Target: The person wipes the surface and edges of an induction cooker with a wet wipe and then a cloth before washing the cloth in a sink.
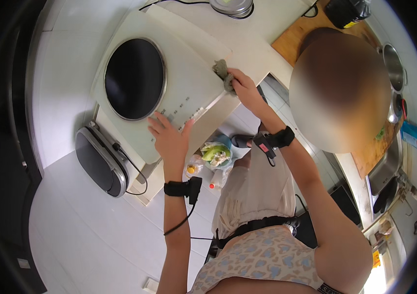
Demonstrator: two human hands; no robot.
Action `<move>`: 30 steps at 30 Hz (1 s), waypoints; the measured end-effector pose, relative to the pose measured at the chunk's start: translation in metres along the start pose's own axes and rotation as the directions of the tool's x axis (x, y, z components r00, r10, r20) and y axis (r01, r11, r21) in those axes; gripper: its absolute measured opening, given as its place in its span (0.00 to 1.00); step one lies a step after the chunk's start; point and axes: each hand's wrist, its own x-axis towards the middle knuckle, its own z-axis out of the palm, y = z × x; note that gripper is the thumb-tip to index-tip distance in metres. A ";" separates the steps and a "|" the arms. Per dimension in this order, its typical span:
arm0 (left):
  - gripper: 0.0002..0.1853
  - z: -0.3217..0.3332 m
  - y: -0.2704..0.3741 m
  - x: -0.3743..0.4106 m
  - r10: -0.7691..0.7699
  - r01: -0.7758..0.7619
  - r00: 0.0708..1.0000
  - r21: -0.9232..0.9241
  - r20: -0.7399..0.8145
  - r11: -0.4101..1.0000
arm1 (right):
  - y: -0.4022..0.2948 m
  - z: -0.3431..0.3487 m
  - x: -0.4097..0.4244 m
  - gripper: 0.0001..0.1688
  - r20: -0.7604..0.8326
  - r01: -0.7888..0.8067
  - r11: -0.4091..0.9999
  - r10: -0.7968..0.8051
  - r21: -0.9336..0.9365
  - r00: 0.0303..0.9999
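My left hand (170, 139) rests with spread fingers on the front part of a white electric cooktop (186, 62), near its printed control marks. The cooktop has a round black plate (135, 79) with a metal rim. My right hand (245, 88) grips a grey-green rag (224, 75), bunched against the cooktop's right edge. Part of the rag sticks out beyond my fingers. Both wrists carry black strapped devices.
A dark oval appliance (100, 161) with a cable stands left of the counter. Below are a bin (217, 154) with green scraps and plastic bottles (194, 167). At right are a wooden board (289, 44), steel pot (394, 68) and sink (386, 172); a large patch is blurred.
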 end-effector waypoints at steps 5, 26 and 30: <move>0.54 0.006 0.006 0.000 0.045 -0.044 0.995 0.008 -0.085 0.999 | -0.042 0.009 0.010 0.17 -0.069 0.116 0.978 -0.130 -0.175 0.989; 0.57 0.011 -0.001 0.002 -0.028 0.019 0.996 -0.117 -0.080 0.993 | -0.039 0.126 -0.085 0.40 -0.458 0.029 0.956 -0.167 -0.292 0.873; 0.57 0.017 -0.001 0.001 -0.028 0.018 0.997 -0.139 -0.074 0.990 | -0.039 0.138 -0.109 0.39 -0.382 0.043 0.956 -0.157 -0.289 0.911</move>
